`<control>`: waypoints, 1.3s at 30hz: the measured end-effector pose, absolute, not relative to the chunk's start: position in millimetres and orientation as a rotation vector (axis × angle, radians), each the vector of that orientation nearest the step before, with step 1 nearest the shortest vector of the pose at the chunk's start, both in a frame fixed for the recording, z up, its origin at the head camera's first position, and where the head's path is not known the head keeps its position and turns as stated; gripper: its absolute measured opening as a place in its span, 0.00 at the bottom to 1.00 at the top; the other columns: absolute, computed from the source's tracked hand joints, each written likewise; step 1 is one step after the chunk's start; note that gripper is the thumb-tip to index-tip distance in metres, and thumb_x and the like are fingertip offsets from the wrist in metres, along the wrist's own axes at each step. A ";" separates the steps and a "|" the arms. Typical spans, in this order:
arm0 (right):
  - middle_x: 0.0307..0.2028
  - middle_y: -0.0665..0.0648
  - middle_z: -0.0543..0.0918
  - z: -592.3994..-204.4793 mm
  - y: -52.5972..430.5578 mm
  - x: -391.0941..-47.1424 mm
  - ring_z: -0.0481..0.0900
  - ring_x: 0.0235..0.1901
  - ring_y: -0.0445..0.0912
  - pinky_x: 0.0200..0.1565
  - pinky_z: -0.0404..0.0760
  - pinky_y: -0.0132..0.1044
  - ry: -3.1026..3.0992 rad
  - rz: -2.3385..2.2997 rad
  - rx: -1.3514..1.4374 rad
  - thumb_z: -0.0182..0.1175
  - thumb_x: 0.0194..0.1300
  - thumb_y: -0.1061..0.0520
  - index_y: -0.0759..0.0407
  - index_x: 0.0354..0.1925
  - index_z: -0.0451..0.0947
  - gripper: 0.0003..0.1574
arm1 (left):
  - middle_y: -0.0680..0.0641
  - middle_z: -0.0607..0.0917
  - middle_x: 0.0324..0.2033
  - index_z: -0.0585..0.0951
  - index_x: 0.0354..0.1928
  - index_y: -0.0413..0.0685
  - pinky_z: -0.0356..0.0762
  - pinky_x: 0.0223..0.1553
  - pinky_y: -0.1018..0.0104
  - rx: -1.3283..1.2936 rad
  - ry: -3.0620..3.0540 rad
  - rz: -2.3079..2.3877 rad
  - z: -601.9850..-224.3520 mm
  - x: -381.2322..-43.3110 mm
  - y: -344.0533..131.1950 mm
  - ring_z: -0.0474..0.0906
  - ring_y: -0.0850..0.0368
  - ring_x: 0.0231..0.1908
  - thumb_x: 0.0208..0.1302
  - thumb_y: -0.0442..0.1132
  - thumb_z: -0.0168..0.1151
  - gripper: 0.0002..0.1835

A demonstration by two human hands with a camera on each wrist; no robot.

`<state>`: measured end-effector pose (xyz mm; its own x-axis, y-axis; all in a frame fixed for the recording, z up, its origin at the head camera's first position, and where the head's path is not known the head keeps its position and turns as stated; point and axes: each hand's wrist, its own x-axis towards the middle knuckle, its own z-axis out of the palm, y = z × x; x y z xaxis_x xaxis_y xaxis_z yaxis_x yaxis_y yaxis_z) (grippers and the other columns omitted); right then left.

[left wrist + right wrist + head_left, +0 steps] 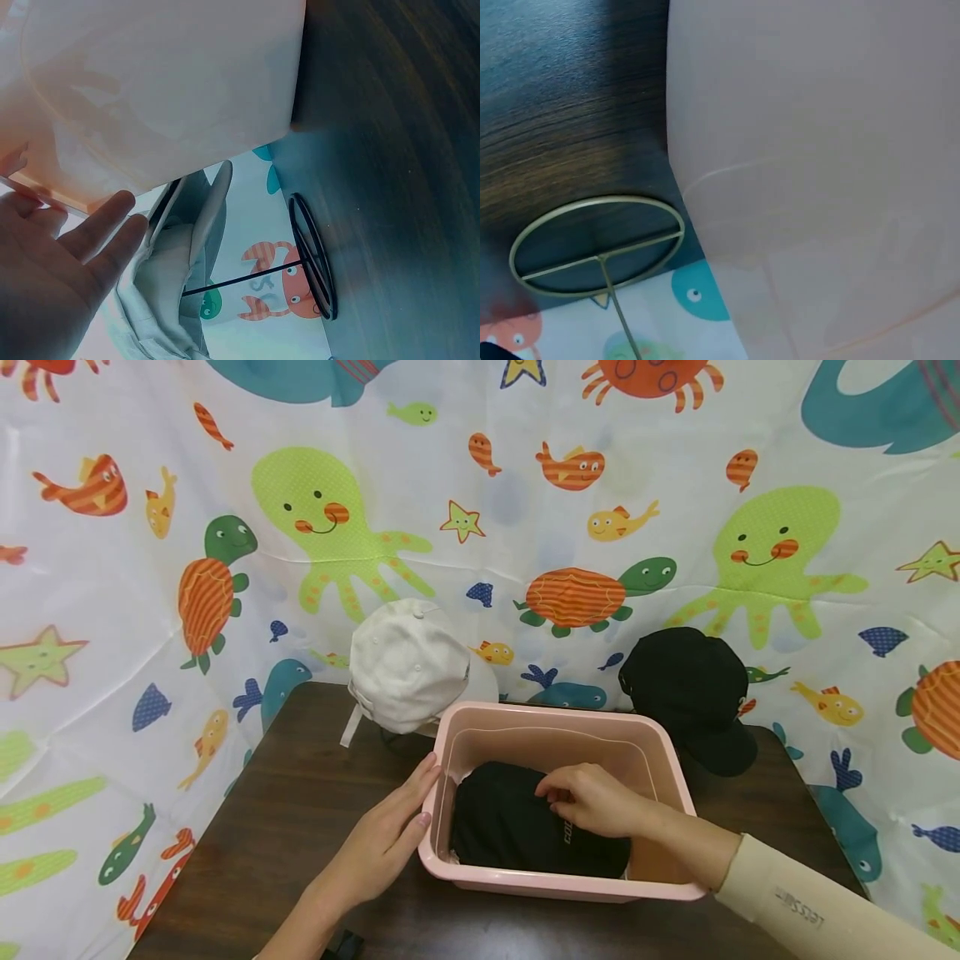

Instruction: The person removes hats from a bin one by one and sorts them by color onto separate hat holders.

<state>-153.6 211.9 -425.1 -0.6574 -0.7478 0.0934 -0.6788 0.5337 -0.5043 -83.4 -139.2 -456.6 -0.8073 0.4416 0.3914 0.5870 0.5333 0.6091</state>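
Note:
A pink plastic bin (555, 714) stands on the table, with a black cap (498, 818) bearing light lettering inside it. My left hand (375, 847) lies along the bin's left side, fingers fairly straight and touching the rim; the left wrist view shows the same hand (52, 262) at the rim. Reaching over the bin's right side, my right hand (592, 797) is right over the black cap, fingers loosely bent and no cloth drawn up between them. The right wrist view has only the bin's outer wall (817, 150), with the hand hidden.
Behind the bin on the left, a white cap (405, 668) sits on a black wire stand (311, 255). Another black cap (682, 685) is at the back right, near a gold wire stand (596, 201). A sea-animal curtain (480, 552) hangs behind the dark wooden table (300, 793).

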 end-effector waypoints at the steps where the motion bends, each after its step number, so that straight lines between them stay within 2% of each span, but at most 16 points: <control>1: 0.38 0.50 0.88 -424.4 212.1 -153.9 0.83 0.37 0.39 0.45 0.87 0.37 2.636 -0.788 -1.226 0.68 0.65 0.69 0.60 0.48 0.87 0.14 | 0.51 0.56 0.82 0.62 0.81 0.47 0.47 0.75 0.76 -0.875 -2.580 -1.131 -456.6 -83.4 -139.3 0.56 0.55 0.79 0.81 0.38 0.51 0.31; 6: 0.38 0.49 0.89 -421.2 212.7 -154.5 0.84 0.38 0.39 0.44 0.86 0.37 2.655 -0.797 -1.205 0.68 0.65 0.68 0.59 0.48 0.88 0.14 | 0.50 0.57 0.82 0.63 0.81 0.45 0.46 0.75 0.77 -0.874 -2.574 -1.136 -456.4 -83.8 -139.5 0.57 0.54 0.79 0.80 0.38 0.52 0.30; 15: 0.39 0.48 0.89 -417.9 216.1 -153.7 0.84 0.38 0.39 0.43 0.86 0.37 2.704 -0.852 -1.224 0.68 0.64 0.69 0.56 0.47 0.89 0.16 | 0.51 0.58 0.82 0.63 0.81 0.49 0.46 0.75 0.77 -0.870 -2.585 -1.126 -453.7 -84.0 -138.9 0.57 0.54 0.79 0.81 0.40 0.53 0.31; 23: 0.37 0.46 0.88 -412.8 222.9 -149.4 0.82 0.35 0.37 0.38 0.85 0.34 2.737 -0.947 -1.284 0.68 0.62 0.71 0.55 0.46 0.88 0.17 | 0.52 0.59 0.82 0.64 0.81 0.49 0.51 0.76 0.71 -0.876 -2.605 -1.074 -451.1 -83.8 -141.0 0.58 0.55 0.78 0.81 0.41 0.53 0.30; 26: 0.38 0.46 0.88 -408.3 224.3 -147.8 0.82 0.35 0.37 0.39 0.86 0.33 2.732 -0.968 -1.277 0.68 0.62 0.71 0.55 0.46 0.89 0.17 | 0.52 0.59 0.81 0.65 0.80 0.47 0.57 0.76 0.65 -0.876 -2.608 -1.043 -450.8 -84.0 -142.0 0.59 0.54 0.78 0.80 0.40 0.53 0.30; 31: 0.40 0.46 0.89 -399.1 228.1 -145.2 0.82 0.35 0.35 0.39 0.86 0.34 2.748 -0.991 -1.292 0.69 0.61 0.71 0.54 0.46 0.89 0.18 | 0.51 0.61 0.81 0.66 0.79 0.46 0.68 0.70 0.46 -0.882 -2.590 -0.986 -450.9 -85.3 -142.1 0.63 0.52 0.76 0.78 0.40 0.55 0.31; 33: 0.40 0.46 0.89 -395.4 229.4 -144.7 0.82 0.35 0.35 0.38 0.86 0.33 2.763 -1.003 -1.324 0.70 0.60 0.71 0.55 0.46 0.89 0.18 | 0.51 0.61 0.80 0.67 0.79 0.46 0.69 0.69 0.43 -0.884 -2.583 -0.969 -451.0 -85.6 -142.2 0.64 0.52 0.76 0.78 0.41 0.55 0.30; 39: 0.38 0.44 0.88 -383.7 233.0 -142.3 0.81 0.34 0.34 0.35 0.85 0.32 2.793 -1.042 -1.371 0.71 0.58 0.73 0.54 0.45 0.89 0.20 | 0.51 0.61 0.81 0.67 0.79 0.46 0.69 0.68 0.43 -0.887 -2.585 -0.961 -451.7 -85.9 -142.4 0.64 0.53 0.76 0.78 0.41 0.56 0.30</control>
<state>-142.3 233.0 -383.7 -0.6430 -0.6634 0.3827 -0.7519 0.4520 -0.4799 -85.9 -142.4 -451.7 -0.7857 0.4579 0.4160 0.6184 0.5988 0.5089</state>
